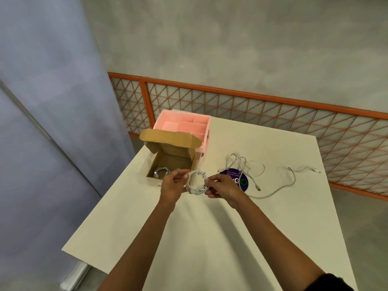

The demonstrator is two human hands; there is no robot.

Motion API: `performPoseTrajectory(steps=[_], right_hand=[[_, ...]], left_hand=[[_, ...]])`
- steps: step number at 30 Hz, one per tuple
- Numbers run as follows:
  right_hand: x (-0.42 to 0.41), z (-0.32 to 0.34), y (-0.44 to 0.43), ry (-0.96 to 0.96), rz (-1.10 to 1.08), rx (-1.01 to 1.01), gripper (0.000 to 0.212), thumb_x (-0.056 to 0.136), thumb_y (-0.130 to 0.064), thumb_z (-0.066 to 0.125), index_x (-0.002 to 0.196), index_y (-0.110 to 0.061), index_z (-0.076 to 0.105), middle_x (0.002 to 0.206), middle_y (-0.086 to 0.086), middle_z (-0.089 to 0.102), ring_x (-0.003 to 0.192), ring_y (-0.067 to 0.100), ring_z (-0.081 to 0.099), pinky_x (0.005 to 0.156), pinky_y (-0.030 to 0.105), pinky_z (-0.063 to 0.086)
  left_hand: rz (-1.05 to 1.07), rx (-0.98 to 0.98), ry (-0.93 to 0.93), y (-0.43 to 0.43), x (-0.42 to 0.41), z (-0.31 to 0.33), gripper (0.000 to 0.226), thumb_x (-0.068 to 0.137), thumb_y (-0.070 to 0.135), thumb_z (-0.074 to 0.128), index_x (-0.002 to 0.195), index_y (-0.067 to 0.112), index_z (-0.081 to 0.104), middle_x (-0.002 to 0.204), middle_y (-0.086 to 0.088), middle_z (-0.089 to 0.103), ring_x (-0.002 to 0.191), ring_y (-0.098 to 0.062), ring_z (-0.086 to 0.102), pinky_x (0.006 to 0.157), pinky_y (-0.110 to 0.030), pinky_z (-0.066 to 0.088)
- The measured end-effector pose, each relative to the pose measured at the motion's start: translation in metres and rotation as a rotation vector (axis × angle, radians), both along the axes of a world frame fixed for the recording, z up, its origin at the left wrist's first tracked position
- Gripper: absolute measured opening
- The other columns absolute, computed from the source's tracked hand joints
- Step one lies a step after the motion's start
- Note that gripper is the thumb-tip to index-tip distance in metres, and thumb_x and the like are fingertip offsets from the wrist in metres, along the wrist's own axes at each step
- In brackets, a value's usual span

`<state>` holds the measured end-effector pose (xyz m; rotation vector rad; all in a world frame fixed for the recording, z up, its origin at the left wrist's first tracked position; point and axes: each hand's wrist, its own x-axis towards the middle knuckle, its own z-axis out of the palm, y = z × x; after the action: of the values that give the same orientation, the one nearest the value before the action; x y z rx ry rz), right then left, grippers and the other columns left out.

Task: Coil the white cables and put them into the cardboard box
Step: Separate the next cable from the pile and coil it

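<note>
Just near of the open brown cardboard box (178, 161), above the cream table top (189, 227), both hands hold a small ring-shaped coil of white cable (196, 183). Left hand (174, 182) pinches the coil's left side w/ thumb & fingertips. Right hand (222, 189) pinches its right side, fingers curled on what may be the tail end; too small to be sure. Coil sits between the two grips, touching both, and looks lifted off the table.

Step in hand, my read: finishing the wrap on cable no. 2, i.e. tucking the last bit so the ring holds its shape. One coiled white cable (161, 171) already lies in the box, near-left corner. Next move prob. calls for one hand to pinch the loops tight while carrying the ring left & far, over the box's near wall, then letting go low inside so it doesn't spring open.

Not yet coiled: a loose tangle of white cable (243, 164) right of the box, partly over a round purple sticker (241, 179), & a long stray white cable (291, 181) further right. Pink plastic divided tray (184, 122) stands just behind the box.
</note>
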<state>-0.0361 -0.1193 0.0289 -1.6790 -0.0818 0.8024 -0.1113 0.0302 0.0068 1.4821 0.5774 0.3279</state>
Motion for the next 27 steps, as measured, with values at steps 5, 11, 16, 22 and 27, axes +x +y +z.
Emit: performPoseTrajectory(steps=[5,11,16,22,27], right_hand=[[0.004,-0.011,0.046,0.059,0.008,0.014,0.017,0.09,-0.008,0.062,0.098,0.007,0.062,0.07,0.016,0.063,0.048,0.01,0.064,0.052,0.019,0.056],[0.017,-0.025,0.117,0.146,-0.103,0.004,0.024,0.092,-0.007,0.058,0.107,0.011,0.058,0.074,0.017,0.067,0.045,0.012,0.065,0.053,0.021,0.057],[0.034,-0.042,0.166,0.082,-0.205,-0.086,0.022,0.092,-0.008,0.058,0.106,0.008,0.06,0.089,0.021,0.069,0.035,0.006,0.059,0.044,0.018,0.053],[0.059,-0.072,0.199,-0.045,-0.225,-0.259,0.019,0.09,-0.014,0.06,0.103,0.0,0.063,0.096,0.02,0.07,0.061,0.019,0.07,0.065,0.034,0.06],[0.072,-0.099,0.21,-0.199,-0.15,-0.442,0.031,0.089,-0.031,0.058,0.102,-0.004,0.065,0.1,0.018,0.07,0.092,0.036,0.068,0.083,0.044,0.056]], left_hand=[[0.066,0.068,0.045,0.044,-0.007,-0.002,0.021,0.093,0.015,0.058,0.11,0.006,0.064,0.104,-0.013,0.067,0.093,-0.023,0.063,0.078,-0.036,0.054],[0.214,0.347,0.218,0.103,-0.017,-0.019,0.031,0.088,0.016,0.065,0.118,0.01,0.06,0.121,-0.008,0.059,0.109,-0.022,0.055,0.097,-0.037,0.047],[0.117,0.467,0.38,0.131,-0.019,-0.041,0.058,0.081,0.026,0.073,0.132,0.015,0.049,0.14,-0.01,0.044,0.129,-0.027,0.039,0.108,-0.041,0.036],[0.051,0.555,0.353,0.147,-0.012,-0.056,0.071,0.078,0.033,0.074,0.14,0.021,0.042,0.149,-0.006,0.031,0.135,-0.024,0.027,0.107,-0.038,0.03],[-0.008,0.593,0.326,0.153,-0.015,-0.069,0.06,0.08,0.036,0.07,0.135,0.028,0.048,0.151,-0.003,0.031,0.137,-0.024,0.024,0.109,-0.041,0.027]])
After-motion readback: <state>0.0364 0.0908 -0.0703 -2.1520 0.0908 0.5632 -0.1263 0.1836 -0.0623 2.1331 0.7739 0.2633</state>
